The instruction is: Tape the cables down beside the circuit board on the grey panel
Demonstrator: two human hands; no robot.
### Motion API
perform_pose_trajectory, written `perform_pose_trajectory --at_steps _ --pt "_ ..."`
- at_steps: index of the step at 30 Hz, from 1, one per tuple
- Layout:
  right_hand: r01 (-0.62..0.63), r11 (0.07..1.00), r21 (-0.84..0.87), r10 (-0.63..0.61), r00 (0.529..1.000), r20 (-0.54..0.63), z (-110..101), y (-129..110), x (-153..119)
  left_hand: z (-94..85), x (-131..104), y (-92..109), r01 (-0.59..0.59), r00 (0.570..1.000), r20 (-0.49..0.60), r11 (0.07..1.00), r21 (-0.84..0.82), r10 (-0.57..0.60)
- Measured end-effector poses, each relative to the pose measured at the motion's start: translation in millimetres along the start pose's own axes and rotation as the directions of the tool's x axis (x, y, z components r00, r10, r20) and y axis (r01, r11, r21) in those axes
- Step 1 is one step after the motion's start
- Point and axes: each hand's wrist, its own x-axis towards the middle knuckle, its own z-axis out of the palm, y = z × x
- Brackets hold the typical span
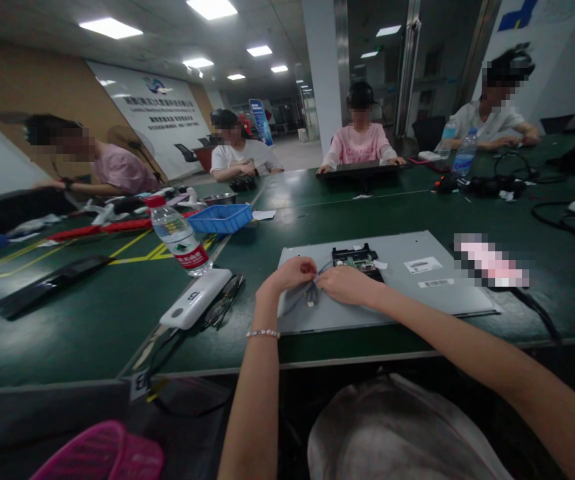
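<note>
The left hand (295, 273) and right hand (346, 284) both pinch a gray cord (310, 294) over the left part of the big gray panel (337, 318). The panel lies on the green tabletop (287, 223). A water bottle (180, 237) is left of the panel.

The bare left forearm (256, 400) rises steeply, its wrist (268, 293) bent inward; the bare right forearm (457, 337) slants in from the lower right. Left grip (293, 272) and right grip (346, 284) are close together, both curled into pinches.
</note>
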Motion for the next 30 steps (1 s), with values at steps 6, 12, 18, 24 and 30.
perform_pose_trajectory --at_steps 6,12,18,24,30 --pt "0.015 1.0 -0.024 -0.015 1.0 0.017 0 1 2 1.1 2 -6 -0.012 1.0 -0.018 1.0 0.011 0.012" --pt "0.022 0.998 -0.055 -0.02 0.999 0.038 -5 -1 1 1.7 4 -7 0.005 0.999 -0.035 0.998 0.061 -0.003" --pt "0.035 0.996 -0.083 -0.028 0.997 0.077 -6 -2 1 2.9 5 -8 0.007 0.999 -0.054 0.998 0.069 -0.003" --pt "-0.012 1.0 0.0 0.012 0.996 0.087 -15 -3 -3 2.4 2 -8 0.057 0.985 -0.173 0.983 0.172 -0.026" --pt "-0.001 0.994 0.109 -0.004 0.999 0.048 -26 1 -8 0.4 1 -5 0.073 0.983 -0.178 0.971 0.226 -0.033"
